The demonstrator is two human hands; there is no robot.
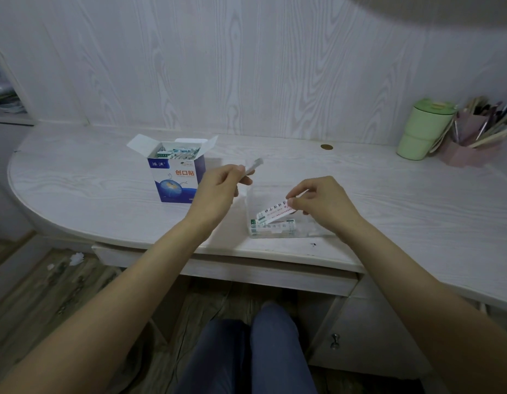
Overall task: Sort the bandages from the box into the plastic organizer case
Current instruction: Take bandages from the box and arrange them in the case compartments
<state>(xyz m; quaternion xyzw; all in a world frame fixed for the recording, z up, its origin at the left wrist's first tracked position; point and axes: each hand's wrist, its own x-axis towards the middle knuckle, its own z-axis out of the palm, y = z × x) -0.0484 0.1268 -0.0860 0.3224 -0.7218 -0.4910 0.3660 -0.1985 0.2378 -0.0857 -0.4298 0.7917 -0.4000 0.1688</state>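
An open blue-and-white bandage box (pixel 177 173) stands on the desk at centre left, with several wrapped bandages showing inside. To its right sits the clear plastic organizer case (pixel 312 227), with several bandages (pixel 275 227) lying at its near side. My left hand (pixel 218 186) pinches a white bandage strip (pixel 255 165) between the box and the case. My right hand (pixel 320 201) holds a small stack of bandages (pixel 276 213) tilted over the case, just above those inside.
A green lidded cup (pixel 421 129) and a pink holder full of pens (pixel 474 135) stand at the back right. A round brass cable cap (pixel 326 147) sits in the desk top. The desk's curved front edge runs just in front of the case.
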